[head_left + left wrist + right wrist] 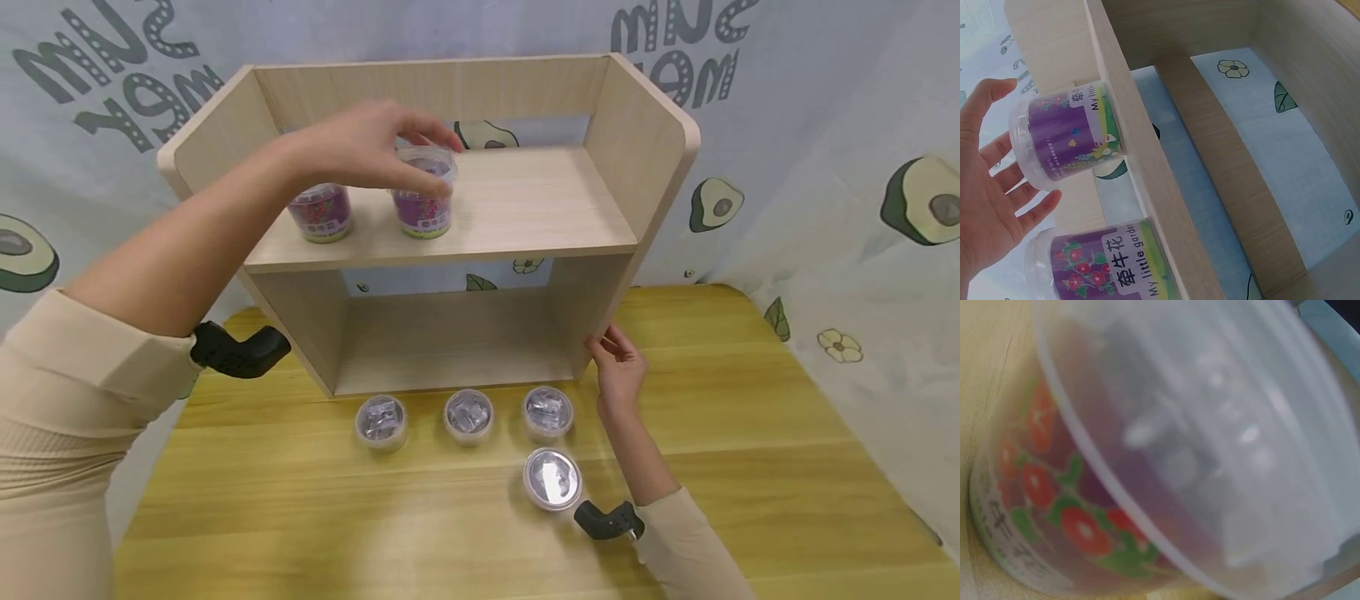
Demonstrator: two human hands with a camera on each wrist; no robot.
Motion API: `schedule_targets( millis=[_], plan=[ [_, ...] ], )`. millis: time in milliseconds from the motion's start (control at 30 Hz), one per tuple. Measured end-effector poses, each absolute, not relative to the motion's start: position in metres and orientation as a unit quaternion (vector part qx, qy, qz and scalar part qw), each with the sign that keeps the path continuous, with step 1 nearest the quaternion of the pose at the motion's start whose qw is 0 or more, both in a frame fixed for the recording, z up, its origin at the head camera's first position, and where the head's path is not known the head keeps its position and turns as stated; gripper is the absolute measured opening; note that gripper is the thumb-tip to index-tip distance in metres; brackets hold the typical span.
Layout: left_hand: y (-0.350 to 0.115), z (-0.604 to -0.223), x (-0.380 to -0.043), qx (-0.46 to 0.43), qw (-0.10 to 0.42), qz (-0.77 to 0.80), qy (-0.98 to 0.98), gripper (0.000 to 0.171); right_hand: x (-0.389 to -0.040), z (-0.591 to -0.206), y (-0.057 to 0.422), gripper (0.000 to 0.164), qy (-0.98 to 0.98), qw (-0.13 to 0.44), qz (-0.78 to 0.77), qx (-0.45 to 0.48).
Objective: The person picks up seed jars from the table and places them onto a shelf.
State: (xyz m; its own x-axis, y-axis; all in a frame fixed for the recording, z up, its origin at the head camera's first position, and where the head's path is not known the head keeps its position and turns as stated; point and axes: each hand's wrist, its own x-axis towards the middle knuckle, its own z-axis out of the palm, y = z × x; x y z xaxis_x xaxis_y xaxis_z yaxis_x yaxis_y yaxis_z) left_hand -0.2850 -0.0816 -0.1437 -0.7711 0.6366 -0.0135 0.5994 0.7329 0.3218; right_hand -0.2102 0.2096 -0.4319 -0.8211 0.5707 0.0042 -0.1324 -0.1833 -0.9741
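My left hand [375,150] is around the rim of a clear plastic cup [423,218] with a purple flower label, upright on the upper shelf board. In the left wrist view the fingers [1011,178] spread behind this cup [1063,134], with the thumb apart from it. A matching cup [322,215] stands to its left, partly behind my forearm. Low on the right, my right hand [621,375] grips the front edge of the side panel of the wooden shelf [648,125]. A lidded cup [1079,519] fills the right wrist view, which does not show that hand.
Three lidded cups, the left [381,421], middle [468,415] and right [547,411], line up before the shelf on the wooden table [300,517]. Another cup [552,479] is nearer, beside my right wrist. A printed cloth [810,133] hangs behind.
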Motion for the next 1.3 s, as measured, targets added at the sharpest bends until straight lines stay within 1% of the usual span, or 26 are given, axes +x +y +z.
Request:
schedule_targets(
  millis=[300,567,733,833,933,1167,1300],
  plan=[
    [-0.084,-0.13,-0.274,0.365,-0.025,0.196,0.91,0.056,-0.21,-0.434,0.209,0.033,-0.583,0.239,0.754,-0.183],
    [-0.082,-0.122,-0.264,0.378,-0.062,0.217,0.898,0.05,-0.211,-0.433,0.206,0.035,-0.579,0.238,0.759,-0.178],
    [-0.075,-0.123,-0.254,0.4,-0.081,0.236,0.882,0.039,-0.21,-0.433,0.206,0.032,-0.571,0.241,0.763,-0.183],
    [-0.068,-0.129,-0.248,0.42,-0.084,0.264,0.864,0.032,-0.21,-0.433,0.207,0.031,-0.565,0.244,0.767,-0.185],
    [-0.063,-0.141,-0.241,0.443,-0.079,0.291,0.844,0.029,-0.21,-0.434,0.208,0.031,-0.564,0.241,0.768,-0.185],
    [-0.053,-0.168,-0.227,0.494,-0.034,0.315,0.81,0.027,-0.209,-0.433,0.207,0.032,-0.568,0.234,0.767,-0.185],
    [-0.049,-0.184,-0.218,0.513,-0.013,0.325,0.794,0.029,-0.209,-0.434,0.207,0.032,-0.567,0.235,0.767,-0.185]
  ],
)
